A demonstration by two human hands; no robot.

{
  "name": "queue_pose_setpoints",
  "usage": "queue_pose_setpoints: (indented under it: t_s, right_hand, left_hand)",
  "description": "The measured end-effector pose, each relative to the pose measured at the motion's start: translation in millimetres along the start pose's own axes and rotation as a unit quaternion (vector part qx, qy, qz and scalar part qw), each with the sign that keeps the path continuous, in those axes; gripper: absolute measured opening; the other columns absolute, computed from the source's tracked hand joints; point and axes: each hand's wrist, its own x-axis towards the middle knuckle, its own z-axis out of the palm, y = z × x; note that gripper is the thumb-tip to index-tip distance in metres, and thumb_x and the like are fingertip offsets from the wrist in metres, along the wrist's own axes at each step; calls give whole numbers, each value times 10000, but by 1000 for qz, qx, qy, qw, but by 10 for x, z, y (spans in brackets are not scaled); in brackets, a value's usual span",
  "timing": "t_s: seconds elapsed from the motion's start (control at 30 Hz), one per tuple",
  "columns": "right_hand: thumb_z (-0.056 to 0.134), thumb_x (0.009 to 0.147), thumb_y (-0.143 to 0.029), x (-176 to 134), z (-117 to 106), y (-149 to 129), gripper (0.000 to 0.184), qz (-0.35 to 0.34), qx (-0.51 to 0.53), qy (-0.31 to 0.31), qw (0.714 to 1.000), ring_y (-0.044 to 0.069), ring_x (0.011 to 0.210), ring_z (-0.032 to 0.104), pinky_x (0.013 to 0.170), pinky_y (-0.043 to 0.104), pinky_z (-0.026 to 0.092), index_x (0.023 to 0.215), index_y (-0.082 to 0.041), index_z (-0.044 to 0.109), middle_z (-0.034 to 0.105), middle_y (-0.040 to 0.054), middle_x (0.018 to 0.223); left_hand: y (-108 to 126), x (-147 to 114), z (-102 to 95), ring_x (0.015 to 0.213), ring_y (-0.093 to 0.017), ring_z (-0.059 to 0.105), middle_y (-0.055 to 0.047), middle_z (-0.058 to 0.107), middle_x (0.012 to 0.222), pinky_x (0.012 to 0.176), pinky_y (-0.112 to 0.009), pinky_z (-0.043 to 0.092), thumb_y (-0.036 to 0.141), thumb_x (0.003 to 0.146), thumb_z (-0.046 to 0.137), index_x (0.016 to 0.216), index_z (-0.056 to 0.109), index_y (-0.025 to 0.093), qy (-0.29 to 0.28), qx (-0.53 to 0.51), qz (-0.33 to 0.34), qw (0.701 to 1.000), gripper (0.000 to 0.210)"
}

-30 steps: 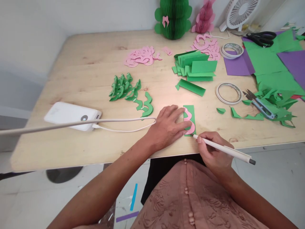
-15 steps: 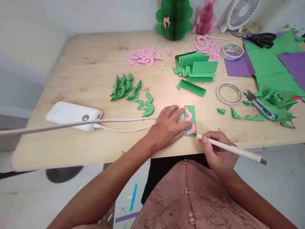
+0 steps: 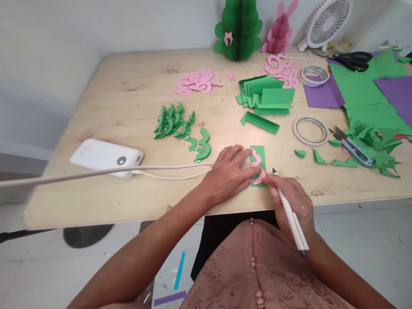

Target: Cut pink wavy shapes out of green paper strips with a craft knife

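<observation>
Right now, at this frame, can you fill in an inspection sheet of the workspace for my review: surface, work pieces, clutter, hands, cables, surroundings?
Surface: wooden table, pale, with visible knots.
Work pieces: pink scalloped cutout lying on a green paper rectangle.
Clutter: green offcuts at the right with snips among them; tape rolls; pink cutout pile.
Left hand: fingers on the cutout and paper.
Right hand: holds a white pen, tip right of the paper.
Cables: pale cable at the power bank, looping close to the left hand; contact unclear.
Surroundings: white fan and green honeycomb figure at the back; blue strip on the floor.
</observation>
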Motion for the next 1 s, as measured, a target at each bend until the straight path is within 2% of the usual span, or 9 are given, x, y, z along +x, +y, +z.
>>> queue_pose_setpoints:
  t_s: [0.23, 0.53, 0.83, 1.0]
  right_hand:
    - [504, 916, -80, -10, 6, 34, 285, -32, -52, -5, 998, 214, 840, 641, 786, 366, 493, 1166, -147, 626, 730, 89, 937]
    - [517, 921, -82, -26, 17, 58, 251, -45, -52, 2, 998, 195, 806, 611, 752, 341, 462, 1141, -130, 627, 711, 89, 903]
    - [517, 924, -82, -35, 22, 124, 269, -70, -62, -1, 996, 188, 795, 604, 735, 335, 435, 1168, -127, 618, 710, 80, 884]
    - [528, 918, -71, -22, 15, 119, 267, -78, -62, 0, 995, 192, 807, 606, 738, 334, 427, 1165, -120, 617, 709, 79, 877]
  left_hand:
    - [8, -1, -11, 1266, -313, 405, -95, 501, 1353, 1075, -517, 369, 272, 951, 543, 1151, 651, 286, -1, 3, 2, 1000, 227]
    - [14, 10, -14, 1269, -308, 420, -106, 524, 1369, 1090, -496, 374, 320, 957, 542, 1235, 599, 212, -9, -2, -9, 1000, 304]
    - [17, 5, -11, 1290, -313, 413, -110, 518, 1389, 1101, -497, 365, 314, 962, 520, 1192, 617, 196, -8, -1, -8, 1000, 276]
    - [24, 8, -15, 1289, -303, 417, -110, 536, 1378, 1113, -474, 365, 322, 947, 547, 1229, 588, 161, 0, -10, -19, 1000, 328]
